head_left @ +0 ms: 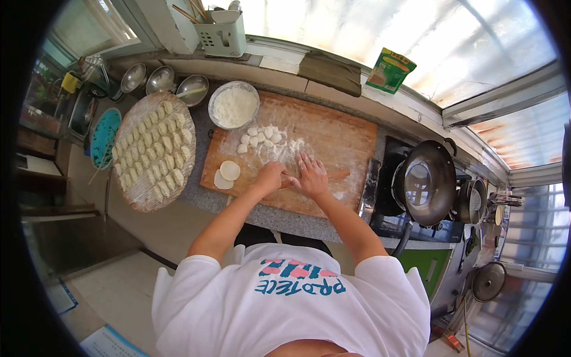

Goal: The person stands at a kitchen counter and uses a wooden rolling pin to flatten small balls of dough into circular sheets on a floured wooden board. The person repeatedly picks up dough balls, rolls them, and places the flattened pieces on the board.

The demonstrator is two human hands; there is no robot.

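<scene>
Your left hand and right hand both press down on a wooden rolling pin that lies across the middle of the wooden cutting board. The right hand lies flat on the pin with its fingers spread apart; the left hand is curled over the pin's other end, and you cannot tell how tightly it grips. Only the pin's right end shows past your right hand; whatever sits under the pin is hidden by your hands.

On the board just left of your left hand lie two flat round dough wrappers. Toward the board's far side, beyond your hands, sits a cluster of small dough pieces in loose flour. A bowl of flour stands at the board's far left corner. Left of the board, a round tray on the tabletop carries rows of folded dumplings.
</scene>
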